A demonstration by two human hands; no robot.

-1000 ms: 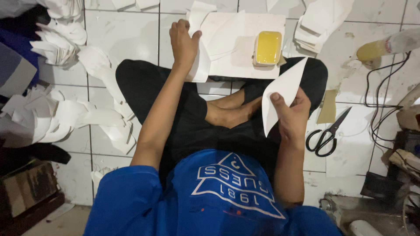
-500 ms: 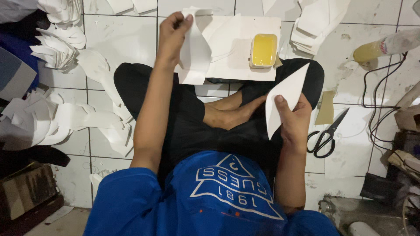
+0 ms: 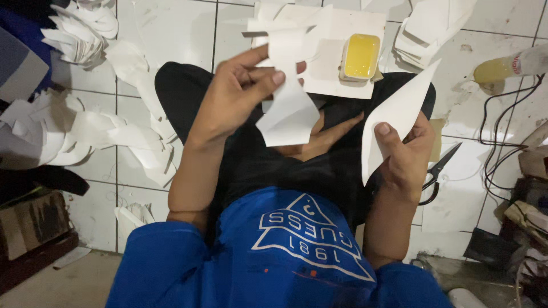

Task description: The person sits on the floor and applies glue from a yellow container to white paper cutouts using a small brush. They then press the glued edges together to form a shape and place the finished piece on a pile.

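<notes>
I sit cross-legged on a white tiled floor. My left hand (image 3: 237, 97) is raised over my lap and pinches a strip of white paper (image 3: 288, 108) between thumb and fingers. My right hand (image 3: 402, 154) holds a folded white paper piece (image 3: 397, 114) upright, its point up to the right. Beyond my knees lies a white sheet (image 3: 337, 74) with a small tub of yellow paste (image 3: 361, 56) on it.
Black scissors (image 3: 436, 171) lie on the floor right of my right hand. Piles of folded white paper (image 3: 85, 131) sit at left, and a stack of cut sheets (image 3: 425, 31) at the top right. A yellow bottle (image 3: 508, 65) and black cables (image 3: 502, 142) are at right.
My left hand has lifted the paper strip off the sheet by the paste tub and drawn it back toward my lap. My right hand has kept its paper piece nearly still.
</notes>
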